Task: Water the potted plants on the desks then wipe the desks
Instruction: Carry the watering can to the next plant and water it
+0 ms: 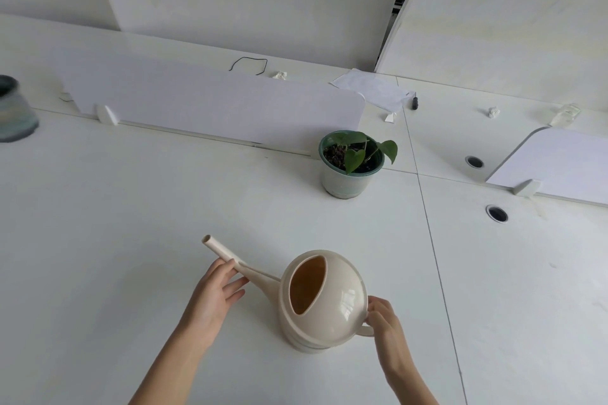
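A cream watering can (325, 301) stands on the white desk (131, 223), its long spout pointing up and to the left. My left hand (215, 294) holds the spout near its middle, fingers curled over it. My right hand (383, 317) grips the handle at the can's right side. Behind the can, near the desk's far right corner, stands a small potted plant (353, 163) with green heart-shaped leaves in a pale green pot. A second pot (14, 108), blurred, sits at the far left edge.
A low white divider panel (214, 102) runs along the desk's back edge. Beyond it lie a black cord (248, 64), crumpled paper balls (280, 75), a paper sheet (375, 89) and a black marker (415, 102). The right desk has two cable holes (496, 213) and another divider (566, 164).
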